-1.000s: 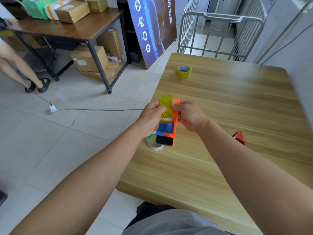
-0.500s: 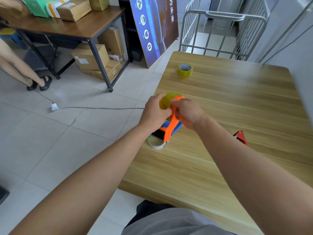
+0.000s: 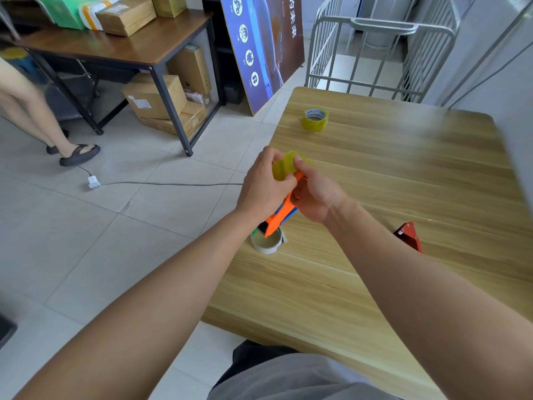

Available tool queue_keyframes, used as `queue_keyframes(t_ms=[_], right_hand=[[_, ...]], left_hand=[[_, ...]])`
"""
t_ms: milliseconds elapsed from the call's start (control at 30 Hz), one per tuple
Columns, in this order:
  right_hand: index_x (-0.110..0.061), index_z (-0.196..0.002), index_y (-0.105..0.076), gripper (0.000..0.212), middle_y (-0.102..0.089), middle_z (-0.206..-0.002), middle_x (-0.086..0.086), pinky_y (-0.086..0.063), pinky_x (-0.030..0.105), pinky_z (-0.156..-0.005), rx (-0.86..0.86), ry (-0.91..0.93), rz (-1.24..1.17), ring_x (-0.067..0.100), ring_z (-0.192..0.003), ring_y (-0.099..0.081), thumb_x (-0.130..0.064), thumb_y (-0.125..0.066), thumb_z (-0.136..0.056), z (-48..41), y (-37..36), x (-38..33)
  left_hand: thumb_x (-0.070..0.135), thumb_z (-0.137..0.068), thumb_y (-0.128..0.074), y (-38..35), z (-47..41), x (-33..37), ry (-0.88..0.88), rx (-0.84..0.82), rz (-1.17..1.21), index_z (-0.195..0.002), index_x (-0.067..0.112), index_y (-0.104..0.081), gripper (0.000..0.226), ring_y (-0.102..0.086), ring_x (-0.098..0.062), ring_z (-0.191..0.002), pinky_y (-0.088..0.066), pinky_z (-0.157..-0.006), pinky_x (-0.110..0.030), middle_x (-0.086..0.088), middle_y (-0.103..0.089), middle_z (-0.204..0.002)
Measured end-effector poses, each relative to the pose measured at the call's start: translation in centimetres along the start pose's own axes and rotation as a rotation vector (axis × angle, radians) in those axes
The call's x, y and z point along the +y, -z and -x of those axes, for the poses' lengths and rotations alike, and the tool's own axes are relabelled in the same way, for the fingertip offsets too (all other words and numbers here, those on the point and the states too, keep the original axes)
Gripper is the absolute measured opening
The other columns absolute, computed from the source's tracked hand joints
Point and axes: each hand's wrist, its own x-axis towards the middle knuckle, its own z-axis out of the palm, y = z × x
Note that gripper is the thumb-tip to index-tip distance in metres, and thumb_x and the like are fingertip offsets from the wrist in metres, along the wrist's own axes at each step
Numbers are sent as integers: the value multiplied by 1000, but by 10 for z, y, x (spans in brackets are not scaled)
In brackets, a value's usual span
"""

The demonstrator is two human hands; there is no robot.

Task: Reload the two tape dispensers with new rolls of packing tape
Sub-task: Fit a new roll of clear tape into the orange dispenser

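Observation:
Above the wooden table's (image 3: 403, 174) left edge I hold an orange and blue tape dispenser (image 3: 278, 217), tilted with its lower end pointing down. My left hand (image 3: 265, 183) grips a yellow tape roll (image 3: 284, 168) at the dispenser's top. My right hand (image 3: 315, 192) grips the orange frame from the right. An almost empty white tape core (image 3: 266, 243) lies on the table just under the dispenser. A second yellow roll (image 3: 315, 119) stands at the far left of the table. A red dispenser (image 3: 409, 236) lies to the right, partly hidden behind my right forearm.
A metal cage trolley (image 3: 377, 53) stands behind the table. Left of it, a blue poster board (image 3: 259, 47) leans by a desk (image 3: 129, 47) with cardboard boxes on and under it. A person's legs (image 3: 37, 116) and a floor cable (image 3: 161, 184) are at the left.
The dispenser has turned from facing me flat to edge-on and tilted. Both hands have closed in around the yellow roll at its top.

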Motion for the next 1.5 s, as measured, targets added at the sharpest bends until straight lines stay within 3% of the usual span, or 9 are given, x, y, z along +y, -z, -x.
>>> queue_keyframes(t_ms=[167, 367, 533, 733, 833, 933, 1133, 1333, 1500], right_hand=[[-12, -93, -67, 35, -69, -81, 4, -47, 27, -70, 23, 6, 98, 16, -70, -60, -33, -40, -99, -1, -4, -2], [-13, -89, -68, 37, -74, -71, 1, -49, 16, -50, 26, -5, 109, 9, -55, -65, -32, -38, -99, -1, -1, -1], [-4, -120, -59, 41, -68, -105, 12, -53, 22, -57, 97, -25, 127, 17, -79, -67, -34, -44, -97, 3, -2, -3], [-11, -96, -65, 33, -69, -86, 7, -53, 28, -66, 65, -40, 147, 15, -71, -67, -34, -40, -98, 4, -9, 2], [-11, -94, -65, 35, -70, -84, 7, -54, 28, -63, 103, -61, 101, 16, -70, -68, -33, -39, -99, 6, -11, 0], [-5, -118, -60, 41, -67, -106, 13, -54, 34, -74, 119, -84, 69, 23, -87, -65, -33, -36, -99, 8, -10, -1], [-4, -127, -55, 44, -62, -119, 18, -51, 39, -85, 132, -104, 61, 27, -95, -62, -32, -35, -99, 11, -11, -2], [-7, -104, -64, 40, -72, -82, 10, -56, 34, -64, 182, -143, 53, 22, -72, -68, -34, -34, -100, 7, -2, -3], [-2, -109, -61, 49, -72, -91, 16, -55, 37, -62, 133, -174, -13, 27, -75, -70, -37, -28, -101, 5, 1, -6]], left_hand=[[27, -71, -60, 2, 0, 4, 91, -17, 192, -100, 21, -46, 33, -59, -23, -78, -52, -69, -43, 2, -57, -99], [5, -75, -58, 5, -1, -1, 156, -103, 390, -103, 22, -48, 34, -56, -14, -75, -50, -59, -24, 9, -50, -97], [-5, -77, -52, 7, -4, -9, 243, -97, 559, -96, 29, -52, 38, -55, -14, -79, -44, -65, -25, 10, -55, -99], [10, -72, -64, 4, -8, -6, 305, -98, 614, -96, 22, -54, 28, -55, -19, -93, -47, -83, -37, 1, -53, -100], [5, -68, -59, 7, -6, -5, 321, -142, 690, -94, 22, -56, 31, -57, -17, -87, -48, -69, -30, 0, -54, -98], [-8, -76, -54, 5, -4, -8, 304, -190, 738, -96, 22, -56, 37, -57, -19, -89, -49, -67, -31, -1, -54, -102], [-14, -74, -47, 6, -2, -8, 320, -219, 776, -104, 19, -56, 45, -55, -25, -94, -46, -68, -35, -5, -51, -108], [-16, -76, -47, 5, 3, -16, 305, -278, 746, -117, 15, -54, 52, -54, -26, -96, -44, -82, -41, -6, -52, -114], [5, -76, -71, 4, 2, -17, 190, -289, 456, -118, 24, -53, 50, -58, -17, -97, -52, -79, -29, 9, -55, -110]])
